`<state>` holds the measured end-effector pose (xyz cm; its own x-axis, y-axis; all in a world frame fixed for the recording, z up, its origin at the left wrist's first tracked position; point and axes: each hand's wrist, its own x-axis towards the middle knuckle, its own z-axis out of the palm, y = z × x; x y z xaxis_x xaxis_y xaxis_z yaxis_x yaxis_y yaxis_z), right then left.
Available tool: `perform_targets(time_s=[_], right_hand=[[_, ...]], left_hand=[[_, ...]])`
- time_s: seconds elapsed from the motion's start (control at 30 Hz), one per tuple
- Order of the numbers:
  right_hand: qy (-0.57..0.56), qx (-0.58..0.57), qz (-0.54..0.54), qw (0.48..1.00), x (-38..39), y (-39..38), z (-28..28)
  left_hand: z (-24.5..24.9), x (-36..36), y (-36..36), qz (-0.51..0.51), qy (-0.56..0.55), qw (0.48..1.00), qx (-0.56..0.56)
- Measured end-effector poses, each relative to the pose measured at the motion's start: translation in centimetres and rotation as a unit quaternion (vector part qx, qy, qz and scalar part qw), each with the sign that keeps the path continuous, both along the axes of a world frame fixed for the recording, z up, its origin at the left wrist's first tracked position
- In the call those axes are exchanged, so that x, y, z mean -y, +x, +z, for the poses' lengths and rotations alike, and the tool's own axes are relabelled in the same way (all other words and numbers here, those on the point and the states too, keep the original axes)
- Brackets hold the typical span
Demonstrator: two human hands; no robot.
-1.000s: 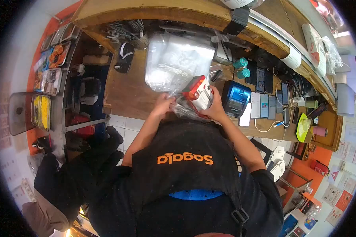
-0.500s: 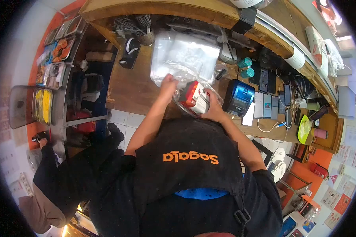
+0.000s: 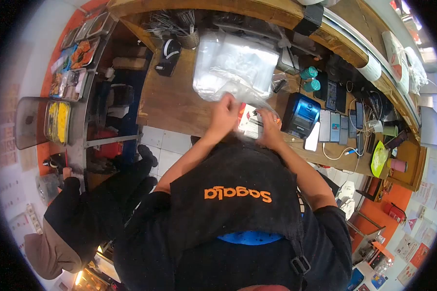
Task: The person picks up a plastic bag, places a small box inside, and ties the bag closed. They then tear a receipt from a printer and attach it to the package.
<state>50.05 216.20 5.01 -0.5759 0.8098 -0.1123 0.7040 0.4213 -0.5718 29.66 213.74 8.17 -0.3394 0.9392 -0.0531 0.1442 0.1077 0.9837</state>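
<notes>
Here we pinch the clear plastic bag point(image 3: 250, 93) with our left hand point(image 3: 224, 114), fingers closed on its film. Our right hand point(image 3: 269, 130) wraps the red-and-white box point(image 3: 250, 122) inside it, seemingly steadying it above the wooden counter point(image 3: 177, 102).

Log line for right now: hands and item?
left hand: gripping clear bag | right hand: holding red-and-white box in the bag | place: over wooden counter, beside blue printer

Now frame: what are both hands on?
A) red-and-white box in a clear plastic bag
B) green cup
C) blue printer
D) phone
A: the left hand and right hand close on the red-and-white box inside the clear plastic bag; the blue printer stands apart to the side.
</notes>
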Motion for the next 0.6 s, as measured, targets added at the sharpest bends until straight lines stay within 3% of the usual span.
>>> perform_targets(time_s=[0.07, 0.13, 0.2, 0.23, 0.27, 0.3, 0.33, 0.4, 0.43, 0.47, 0.5, 0.57, 0.6], right_hand=[[-0.003, 0.017, -0.007, 1.000, -0.2, -0.6, 0.1], [0.026, -0.023, -0.029, 0.999, -0.2, -1.1, -0.5], [0.041, 0.016, -0.013, 0.999, -0.2, -1.6, -1.2], [0.057, 0.057, -0.002, 0.997, 0.0, -1.9, -1.2], [0.037, 0.059, 0.021, 0.997, -0.2, -2.0, -0.9], [0.037, 0.058, 0.023, 0.997, -0.5, -2.0, -0.3], [0.049, 0.027, 0.050, 0.997, -0.7, -1.7, 0.2], [0.059, -0.002, 0.074, 0.995, -0.9, -0.9, 0.1], [0.087, -0.055, -0.017, 0.995, -1.1, -0.4, -0.6], [0.116, -0.108, -0.108, 0.981, -1.4, 0.1, -1.3], [0.118, -0.108, -0.111, 0.981, -1.5, 0.8, -2.5], [0.011, -0.129, -0.381, 0.915, -0.8, 2.1, -6.2], [-0.011, -0.139, -0.409, 0.902, -0.5, 2.1, -8.0]], left_hand=[[-1.2, 2.3, 1.1, -0.177, -0.019, 0.976, -0.128], [-1.5, 3.3, 1.5, -0.277, -0.030, 0.941, -0.193], [-1.3, 3.6, 1.6, -0.401, 0.065, 0.903, -0.140], [0.1, 3.7, 1.6, -0.400, 0.059, 0.904, -0.138], [1.6, 3.1, 1.3, -0.238, 0.000, 0.955, -0.177], [2.5, 2.3, 0.9, -0.067, -0.055, 0.974, -0.211], [1.8, 1.3, 0.4, -0.067, -0.054, 0.973, -0.212], [-1.4, -0.3, -1.1, 0.025, -0.185, 0.982, -0.034], [-3.0, -0.6, -1.6, 0.023, -0.185, 0.982, -0.034], [-4.6, -0.9, -2.4, 0.032, -0.202, 0.972, 0.117], [-5.3, -1.2, -3.2, 0.039, -0.216, 0.939, 0.265], [-5.3, -0.9, -5.5, 0.025, -0.182, 0.932, 0.312], [-5.3, -0.4, -6.5, 0.015, -0.150, 0.921, 0.359]])
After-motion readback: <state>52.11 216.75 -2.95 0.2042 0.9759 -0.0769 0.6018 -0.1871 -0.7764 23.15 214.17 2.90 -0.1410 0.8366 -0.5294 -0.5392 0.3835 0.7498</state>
